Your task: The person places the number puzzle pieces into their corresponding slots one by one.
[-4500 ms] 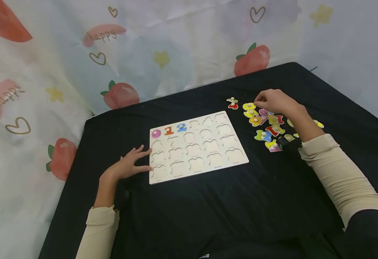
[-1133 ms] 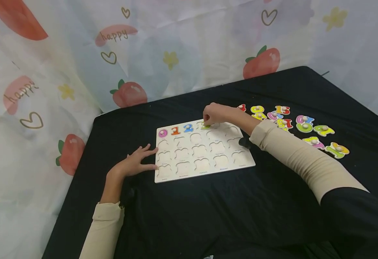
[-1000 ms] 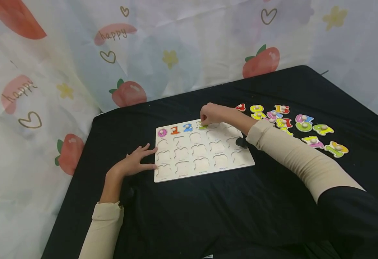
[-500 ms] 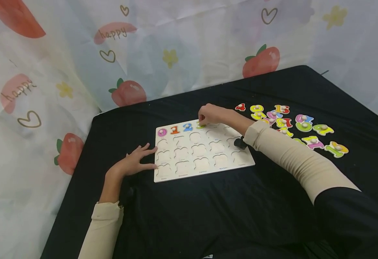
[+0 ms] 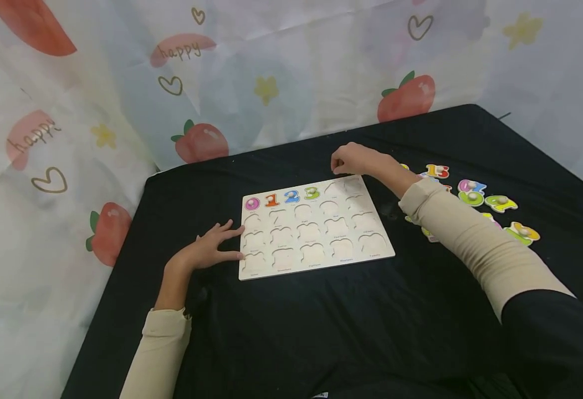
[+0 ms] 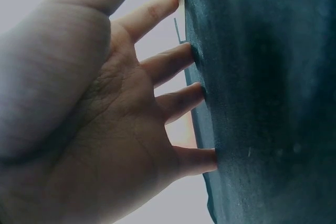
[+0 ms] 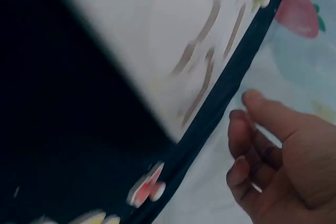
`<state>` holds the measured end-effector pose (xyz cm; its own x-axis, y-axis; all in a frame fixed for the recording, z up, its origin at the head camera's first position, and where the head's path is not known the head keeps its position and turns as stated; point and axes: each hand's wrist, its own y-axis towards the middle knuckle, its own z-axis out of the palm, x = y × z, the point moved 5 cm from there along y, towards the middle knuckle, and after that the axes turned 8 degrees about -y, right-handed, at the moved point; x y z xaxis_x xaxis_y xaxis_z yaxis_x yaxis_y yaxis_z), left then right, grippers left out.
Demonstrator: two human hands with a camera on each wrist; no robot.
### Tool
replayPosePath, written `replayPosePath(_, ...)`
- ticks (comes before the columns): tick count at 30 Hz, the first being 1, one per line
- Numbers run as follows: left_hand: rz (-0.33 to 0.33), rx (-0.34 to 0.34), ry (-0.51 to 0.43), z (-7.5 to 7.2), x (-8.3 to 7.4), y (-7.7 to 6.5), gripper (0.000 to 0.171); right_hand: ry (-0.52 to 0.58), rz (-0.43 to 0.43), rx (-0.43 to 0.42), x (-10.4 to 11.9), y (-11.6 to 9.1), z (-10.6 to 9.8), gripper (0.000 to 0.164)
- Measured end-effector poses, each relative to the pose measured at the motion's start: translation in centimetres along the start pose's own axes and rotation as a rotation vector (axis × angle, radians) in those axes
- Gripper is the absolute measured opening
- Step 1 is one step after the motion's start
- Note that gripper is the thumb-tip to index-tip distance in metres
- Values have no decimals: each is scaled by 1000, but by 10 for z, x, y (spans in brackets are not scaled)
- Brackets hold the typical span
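A pale wooden number board (image 5: 316, 252) lies on the black cloth, with a pink 0 (image 5: 252, 204), an orange 1 (image 5: 271, 200), a blue 2 (image 5: 291, 196) and a green 3 (image 5: 312, 193) in its top row. My left hand (image 5: 203, 249) has its fingers spread, thumb and index fingertip at the board's left edge. Above the board's far right corner is my right hand (image 5: 353, 159); the right wrist view shows its fingers loosely bent with nothing between them. A red number piece (image 7: 146, 186) with a knob lies beyond that corner, hidden by the right arm in the head view.
Several knobbed number pieces, such as a green-yellow one (image 5: 501, 203) and an orange-green one (image 5: 522, 233), lie right of the board, partly behind the right forearm. A printed curtain (image 5: 291, 72) hangs behind the cloth-covered table (image 5: 281, 332).
My right hand took a green 3 from the pieces to the top row and pressed it there. It has since let go, risen and moved right. The left hand stays at the board's edge.
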<state>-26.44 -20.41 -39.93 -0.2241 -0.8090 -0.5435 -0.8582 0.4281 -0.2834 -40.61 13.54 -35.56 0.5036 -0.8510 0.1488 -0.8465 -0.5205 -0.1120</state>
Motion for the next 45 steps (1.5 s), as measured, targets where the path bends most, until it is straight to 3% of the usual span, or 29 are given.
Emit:
replayPosePath(8, 4, 1, -3, -1, -3, -3, 80, -97, 204, 29, -45, -28, -8, 20)
replayPosePath(18, 14, -4, -17, 1, -4, -2, 79, -38, 260, 16, -71, -32, 0, 14)
replayPosePath(24, -8, -1, 4, 2, -2, -4, 80, -65, 201, 0, -63, -28, 5, 11)
replayPosePath(29, 13, -7, -3, 0, -3, -3, 79, -34, 143, -26, -51, -29, 3, 13)
replayPosePath(36, 15, -11, -5, -1, -3, -3, 79, 27, 24, 26, -20, -22, 7, 10)
replayPosePath(45, 12, -7, 7, 0, -3, -2, 79, 56, 14, 76, 2, -13, 16, 10)
